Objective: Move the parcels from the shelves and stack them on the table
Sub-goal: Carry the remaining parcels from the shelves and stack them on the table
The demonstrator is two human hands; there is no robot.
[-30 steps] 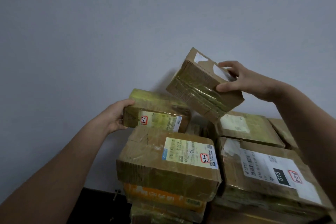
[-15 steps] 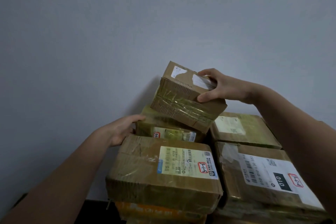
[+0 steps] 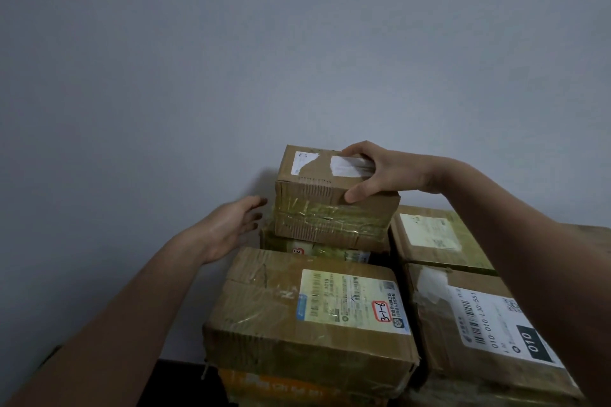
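Where the view comes nearest, at six o'clock, a large brown cardboard parcel with a pale label hand-marked 3-1-6 point(image 3: 307, 314) sits over an orange-printed parcel point(image 3: 271, 387), its tape glossy and wrinkled, its corners soft. Just beside it at four o'clock lies a second large brown carton with a white barcode label point(image 3: 436, 327). Behind them, a flat parcel wrapped in yellowish-green tape point(image 3: 317, 249) carries the task's thing: a small brown corrugated cardboard box with torn white label scraps point(image 3: 324, 208). This box seems to rest on it, about level, with its long axis running nine to three o'clock. The right hand point(image 3: 383, 175) grips that box at its three o'clock end, thumb pressed on the ribbed near face, fingers curled over the top. The left hand point(image 3: 231, 228) is spread flat and holds nothing. It is just beside the box's nine o'clock end but apart from it, so the box lies at three o'clock from the free hand. Squaring the box, I judge, turns on that small gap. At three o'clock of the box stands a squat brown parcel with a faded label point(image 3: 429, 241); farthest is a plain matt grey wall point(image 3: 297, 43).
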